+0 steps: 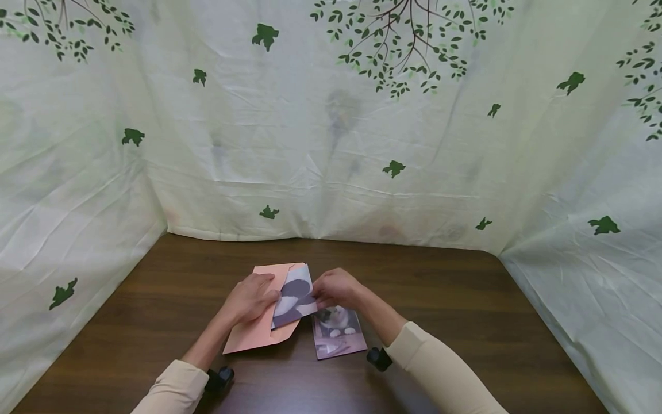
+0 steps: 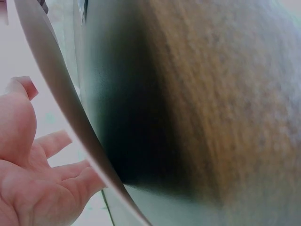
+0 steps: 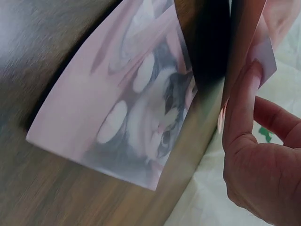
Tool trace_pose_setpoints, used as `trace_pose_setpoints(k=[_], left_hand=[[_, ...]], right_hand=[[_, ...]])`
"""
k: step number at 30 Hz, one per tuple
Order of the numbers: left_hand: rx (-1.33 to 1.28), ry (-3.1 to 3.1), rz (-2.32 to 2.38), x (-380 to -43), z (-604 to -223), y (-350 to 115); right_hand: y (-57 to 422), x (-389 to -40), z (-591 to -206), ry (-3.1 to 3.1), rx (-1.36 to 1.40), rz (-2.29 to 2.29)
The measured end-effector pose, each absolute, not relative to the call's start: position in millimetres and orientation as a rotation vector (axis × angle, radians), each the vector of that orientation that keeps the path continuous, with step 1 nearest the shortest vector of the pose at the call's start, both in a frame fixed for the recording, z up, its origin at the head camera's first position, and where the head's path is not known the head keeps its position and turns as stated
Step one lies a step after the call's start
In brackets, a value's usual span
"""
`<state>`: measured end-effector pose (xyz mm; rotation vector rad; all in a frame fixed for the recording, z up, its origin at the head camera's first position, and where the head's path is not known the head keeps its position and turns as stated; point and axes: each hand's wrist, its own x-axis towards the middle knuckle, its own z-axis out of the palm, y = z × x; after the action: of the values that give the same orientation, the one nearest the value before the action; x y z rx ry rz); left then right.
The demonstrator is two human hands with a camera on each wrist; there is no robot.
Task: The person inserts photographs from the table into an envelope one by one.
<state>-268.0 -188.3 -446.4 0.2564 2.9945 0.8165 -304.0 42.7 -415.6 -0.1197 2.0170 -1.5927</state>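
Note:
My left hand (image 1: 253, 296) holds a salmon-pink envelope (image 1: 261, 339); its fingers and thumb lie over the upper face. The envelope stands tilted above the table, shown by the dark shadow under its lower edge (image 2: 82, 113). A grey-and-white patterned card (image 1: 295, 299) lies partly inside the envelope, its right part sticking out. My right hand (image 1: 336, 288) pinches that card at its right edge; in the right wrist view, a pale corner (image 3: 268, 59) shows by the fingers. A cat-picture card (image 1: 341, 333) lies flat on the table below this hand.
The dark wooden table (image 1: 439, 287) reaches back to a pale curtain (image 1: 233, 144) printed with green leaves. More curtain (image 1: 595, 299) hangs at both sides. A black wrist device (image 1: 380, 359) sits below the right wrist, another (image 1: 219, 379) by the left.

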Motion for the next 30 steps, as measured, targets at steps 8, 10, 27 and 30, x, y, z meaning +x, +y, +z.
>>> trace_pose_setpoints(k=[8,10,27,30], left_hand=[[0.227,2.981,0.828,-270.2,-447.0,-189.2],[0.231,2.983,0.825,-270.4,-446.8,-189.3],[0.199,2.966,0.835,-270.5,-447.9,-188.3],[0.195,2.960,0.837,-270.4,-447.6,-188.0]], right_hand=[[31.0,-299.8,-415.2,1.953,-0.150,-1.635],[29.1,-300.0,-414.9,1.955,-0.149,-1.627],[17.0,-301.9,-419.3,1.956,-0.043,-1.722],[13.2,-300.1,-419.9,1.950,-0.030,-1.726]])
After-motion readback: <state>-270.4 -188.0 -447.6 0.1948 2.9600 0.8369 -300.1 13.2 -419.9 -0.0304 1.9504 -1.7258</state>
